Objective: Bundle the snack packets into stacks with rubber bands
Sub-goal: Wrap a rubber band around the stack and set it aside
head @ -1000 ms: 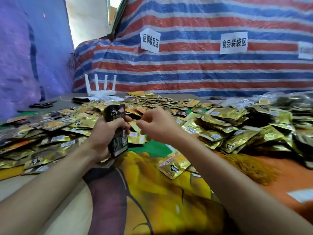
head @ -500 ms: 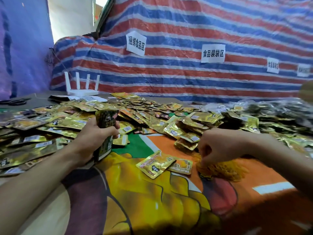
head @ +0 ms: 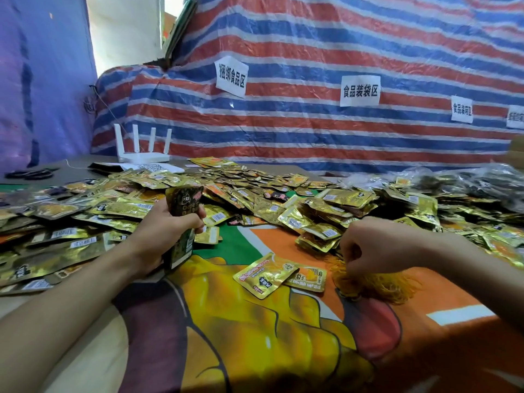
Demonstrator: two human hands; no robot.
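Left hand (head: 167, 234): we grip a stack (head: 183, 205) of packets upright, well left of the rubber bands (head: 380, 285).
Right hand (head: 377, 245): our curled fingers dip into the rubber bands; we cannot tell whether they pinch one.
Loose packets (head: 266, 275): two on the tabletop (head: 255, 350) between our hands, heaps behind.

Left hand (head: 164, 235) grips upright stack (head: 183, 205), 9 o'clock. Right hand (head: 377, 245), 3 o'clock, pinches bands (head: 380, 286) on table (head: 283, 350). Two loose packets (head: 266, 275) between. Heap (head: 283, 199) toward 12.
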